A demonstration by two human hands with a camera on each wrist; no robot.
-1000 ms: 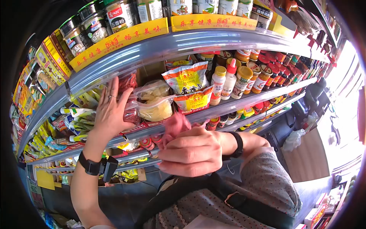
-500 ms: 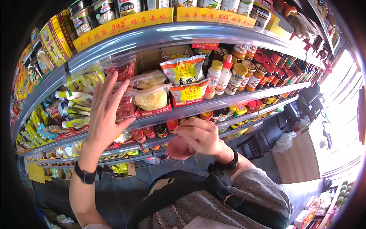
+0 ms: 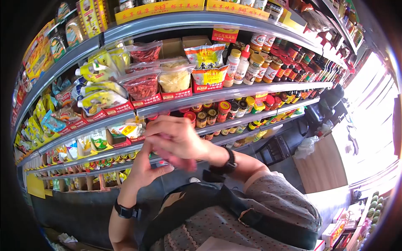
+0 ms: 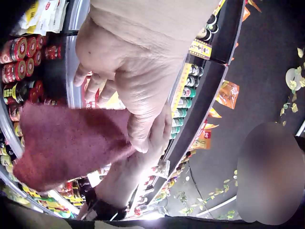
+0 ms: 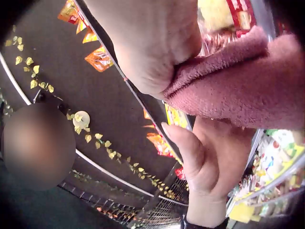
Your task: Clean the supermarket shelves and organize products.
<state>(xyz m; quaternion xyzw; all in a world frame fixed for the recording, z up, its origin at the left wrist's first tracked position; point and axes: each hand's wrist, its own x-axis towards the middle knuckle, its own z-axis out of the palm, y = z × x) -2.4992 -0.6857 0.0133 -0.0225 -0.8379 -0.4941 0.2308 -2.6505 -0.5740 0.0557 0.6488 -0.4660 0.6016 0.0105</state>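
Pinched in my right hand is a dusty-pink cloth, folded and hanging in a flap. My left hand is up against it, fingers overlapping the right hand in the head view. The left thumb stands out to one side, and the cloth hides part of the left palm and fingers. In the left wrist view the cloth spreads across the front of the left fingers. Both hands are in front of a shelf edge, below bagged dried goods.
Bags of red dried food and pale slices sit on the middle shelf beside yellow-and-white packets. Sauce jars line the shelf below. A black chair-like object and a wooden panel stand at the right.
My left hand has come down from the bagged goods to meet the right hand. The right hand has moved left with the cloth, and the view has shifted.
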